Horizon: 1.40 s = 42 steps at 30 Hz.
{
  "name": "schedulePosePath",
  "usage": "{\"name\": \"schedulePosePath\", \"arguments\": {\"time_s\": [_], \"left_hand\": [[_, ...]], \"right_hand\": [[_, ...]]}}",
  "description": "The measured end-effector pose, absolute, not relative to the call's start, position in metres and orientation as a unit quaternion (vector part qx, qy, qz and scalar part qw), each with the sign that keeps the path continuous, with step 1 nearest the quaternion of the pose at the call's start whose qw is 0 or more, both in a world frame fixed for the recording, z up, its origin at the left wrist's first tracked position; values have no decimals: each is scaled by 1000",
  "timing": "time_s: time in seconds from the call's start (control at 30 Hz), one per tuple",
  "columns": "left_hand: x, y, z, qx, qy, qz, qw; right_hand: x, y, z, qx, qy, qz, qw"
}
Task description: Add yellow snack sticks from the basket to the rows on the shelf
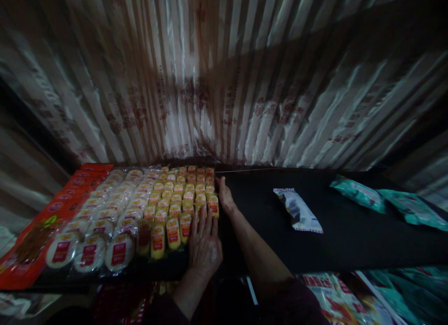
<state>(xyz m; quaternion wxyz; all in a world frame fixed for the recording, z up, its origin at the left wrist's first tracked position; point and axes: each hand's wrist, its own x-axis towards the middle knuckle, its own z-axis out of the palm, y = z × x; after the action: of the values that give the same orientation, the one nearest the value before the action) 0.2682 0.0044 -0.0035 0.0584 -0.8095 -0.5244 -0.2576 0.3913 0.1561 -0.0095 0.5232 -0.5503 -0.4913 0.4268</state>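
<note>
Rows of small yellow wrapped cakes (pixel 175 199) stand packed together on a black shelf (pixel 259 241). My left hand (pixel 205 248) presses against their front right corner, its fingers stretched out and held flat. Along the right side of the block, my right hand (pixel 226 196) stands on edge with its palm facing the cakes; its fingers are straight and partly hidden behind the thumb side. Neither hand grips a thing. Left of the yellow cakes sit rows of round white wrapped cakes (pixel 119 251) with red labels.
Orange flat packets (pixel 49 229) lie at the far left. A white-and-blue packet (pixel 299 213) lies on the shelf right of my hands, with green packets (pixel 360 194) farther right. Below the front edge are more bags (pixel 336 297). Crinkled printed sheeting (pixel 224 82) hangs behind.
</note>
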Motion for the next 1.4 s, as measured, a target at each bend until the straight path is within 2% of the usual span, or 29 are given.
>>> {"name": "schedulePosePath", "arguments": {"time_s": [0.2,0.4,0.6,0.87,1.13,1.4], "left_hand": [[268,5,-3,-811,-523,-254,58],[266,5,-3,-819,-510,-253,73],[266,4,-2,-817,-500,-264,110],[258,-13,8,-802,-490,-309,145],[218,-61,-17,-787,-514,-299,167],[195,-47,-12,-815,-478,-267,189]], "right_hand": [[390,148,-9,-537,-401,452,589],[386,109,-10,-540,-345,424,640],[373,49,-5,-572,-324,412,631],[358,-10,1,-619,-408,334,582],[340,-27,8,-617,-470,317,545],[301,-25,9,-581,-482,324,569]]}}
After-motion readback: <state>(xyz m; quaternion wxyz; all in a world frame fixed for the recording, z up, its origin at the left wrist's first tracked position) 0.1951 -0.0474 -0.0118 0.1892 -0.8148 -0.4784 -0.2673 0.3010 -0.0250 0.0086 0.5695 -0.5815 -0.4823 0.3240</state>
